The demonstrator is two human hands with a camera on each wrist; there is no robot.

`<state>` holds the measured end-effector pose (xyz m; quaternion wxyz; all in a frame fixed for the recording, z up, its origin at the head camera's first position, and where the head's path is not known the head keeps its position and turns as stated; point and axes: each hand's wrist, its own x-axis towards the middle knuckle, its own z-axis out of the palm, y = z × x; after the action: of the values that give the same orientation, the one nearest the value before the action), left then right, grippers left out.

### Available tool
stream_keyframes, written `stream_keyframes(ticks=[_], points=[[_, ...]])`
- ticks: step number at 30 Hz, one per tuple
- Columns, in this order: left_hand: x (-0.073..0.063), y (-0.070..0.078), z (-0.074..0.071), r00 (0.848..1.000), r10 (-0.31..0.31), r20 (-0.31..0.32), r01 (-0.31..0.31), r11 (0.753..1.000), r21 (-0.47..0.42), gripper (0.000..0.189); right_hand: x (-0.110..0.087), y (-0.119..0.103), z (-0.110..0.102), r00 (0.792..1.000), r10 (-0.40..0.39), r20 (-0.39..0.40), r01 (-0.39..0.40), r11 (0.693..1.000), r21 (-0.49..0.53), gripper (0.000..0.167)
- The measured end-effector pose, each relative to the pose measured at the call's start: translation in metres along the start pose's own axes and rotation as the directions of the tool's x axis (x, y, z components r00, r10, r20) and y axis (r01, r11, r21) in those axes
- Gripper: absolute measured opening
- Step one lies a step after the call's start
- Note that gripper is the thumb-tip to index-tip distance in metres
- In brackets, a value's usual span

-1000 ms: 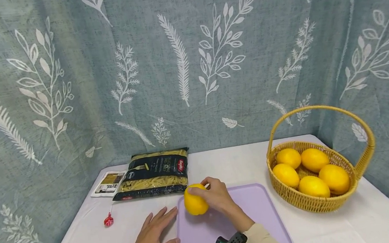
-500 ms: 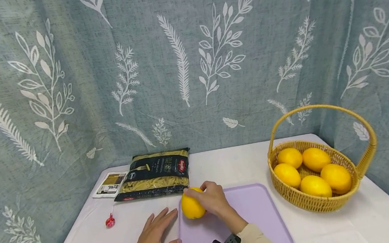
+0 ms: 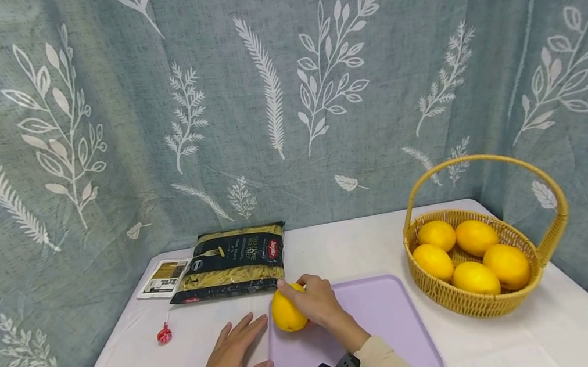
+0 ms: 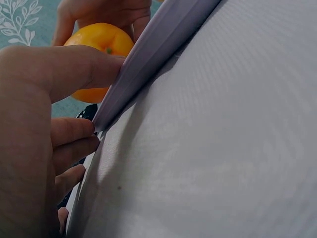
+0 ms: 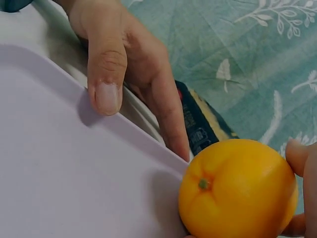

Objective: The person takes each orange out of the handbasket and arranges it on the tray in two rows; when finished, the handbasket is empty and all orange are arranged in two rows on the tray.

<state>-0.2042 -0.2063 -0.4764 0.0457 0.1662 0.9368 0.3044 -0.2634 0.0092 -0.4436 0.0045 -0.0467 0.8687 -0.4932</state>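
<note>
- The right hand (image 3: pixel 317 304) grips the orange (image 3: pixel 288 314) between thumb and fingers — at the far left corner of the tray (image 3: pixel 379 322).
- The left hand (image 3: pixel 236 357) lies loose, fingers extended, thumb touching the tray's left edge.
- A fruit-filled basket (image 3: pixel 456 298) stands near the right edge of the tabletop (image 3: pixel 331 247).
</note>
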Motion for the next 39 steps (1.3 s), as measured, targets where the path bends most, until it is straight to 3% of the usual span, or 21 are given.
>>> stream_keyframes(ticks=[10,18,25,39], points=[[0.002,0.002,0.0,0.999,-0.039,0.037,0.04,0.999,-0.011,0.083,0.001,-0.002,-0.002,0.997,0.028,0.068,-0.034,0.995,0.096,0.055],[0.001,0.002,0.0,1.0,-0.024,0.015,0.024,1.0,-0.006,0.082,0.002,0.0,-0.002,0.995,0.034,0.099,-0.049,0.986,0.159,0.053],[-0.001,0.002,0.001,1.0,0.008,-0.023,-0.008,1.0,0.009,0.081,0.002,0.002,-0.001,0.998,0.016,0.065,-0.021,0.996,0.088,0.057],[0.0,0.002,0.001,0.999,-0.03,0.015,0.03,1.0,0.007,0.082,0.006,-0.002,-0.011,0.998,-0.036,0.047,0.038,0.999,-0.036,0.063]])
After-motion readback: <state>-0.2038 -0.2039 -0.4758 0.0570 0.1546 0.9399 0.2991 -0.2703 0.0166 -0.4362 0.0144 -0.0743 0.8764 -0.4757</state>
